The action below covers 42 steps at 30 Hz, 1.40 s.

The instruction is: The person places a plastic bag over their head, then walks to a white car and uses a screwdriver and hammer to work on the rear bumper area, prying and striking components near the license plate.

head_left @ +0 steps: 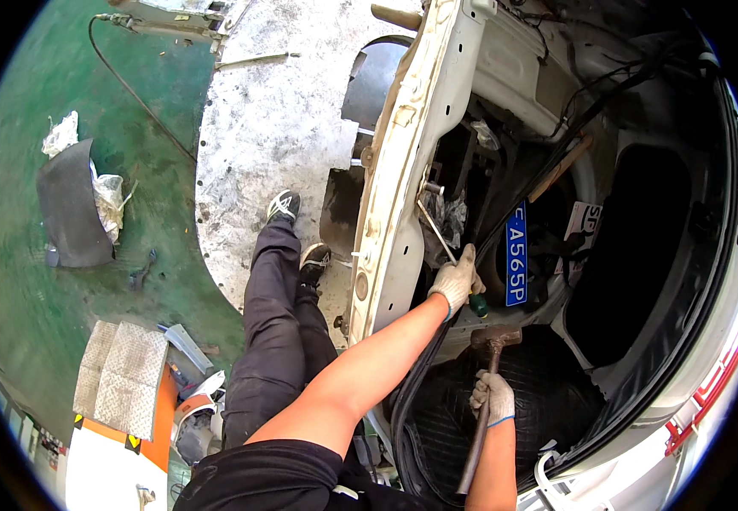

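Observation:
My gloved left hand [457,279] is wrapped round a screwdriver [436,228]. Its thin metal shaft slants up and left, the tip at the inner side of the cream body panel [405,170] along the car's rear edge. Below the fist shows the green handle. In my right hand [492,399], also gloved, is a hammer [496,339] with a worn brown head. That head sits just under the screwdriver handle, apart from it, over the open boot. The hammer's shaft runs down past my wrist.
Inside the boot lie a blue licence plate [516,255], a white plate [583,220] and loose black cables [590,111]. Left of the car are a scuffed metal platform [275,111] underfoot and a dark panel [71,204] on the green floor. An orange-white cabinet [113,456] stands lower left.

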Tool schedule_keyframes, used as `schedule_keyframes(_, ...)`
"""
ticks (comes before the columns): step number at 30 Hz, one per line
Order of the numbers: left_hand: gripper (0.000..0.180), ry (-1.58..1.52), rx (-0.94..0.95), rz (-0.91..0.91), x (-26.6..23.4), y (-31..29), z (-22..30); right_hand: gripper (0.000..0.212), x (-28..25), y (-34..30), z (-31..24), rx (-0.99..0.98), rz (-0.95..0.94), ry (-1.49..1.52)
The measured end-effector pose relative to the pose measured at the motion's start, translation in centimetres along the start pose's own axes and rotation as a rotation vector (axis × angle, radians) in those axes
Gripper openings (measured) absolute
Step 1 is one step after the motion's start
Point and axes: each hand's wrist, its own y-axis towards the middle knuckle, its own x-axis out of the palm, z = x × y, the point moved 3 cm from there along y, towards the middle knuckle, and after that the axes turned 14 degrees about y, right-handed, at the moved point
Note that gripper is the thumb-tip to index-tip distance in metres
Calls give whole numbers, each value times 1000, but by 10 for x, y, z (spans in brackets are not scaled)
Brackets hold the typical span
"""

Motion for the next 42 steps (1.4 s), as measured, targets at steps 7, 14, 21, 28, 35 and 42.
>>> schedule_keyframes(7, 76, 10, 54, -55, -4, -10, -2, 5, 45, -17, -9, -107, -104, -374)
schedule_keyframes(14, 76, 43, 125, -129, 2, -6, 9, 3, -7, -5, 6, -11, 13, -101)
schedule_keyframes(21, 75, 38, 92, -157, 8, -10, 11, 6, 34, -8, 6, 31, -39, 21)
schedule_keyframes(28, 76, 27, 134, -197, 9, 5, 10, 9, 31, -23, -5, -119, -39, -220)
schedule_keyframes(35, 74, -77, 156, -332, 17, 0, 10, 5, 36, -1, -13, -4, 72, 102)
schedule_keyframes(42, 69, -132, 208, -458, 17, -13, 22, 11, 38, -46, -15, -178, -25, -173)
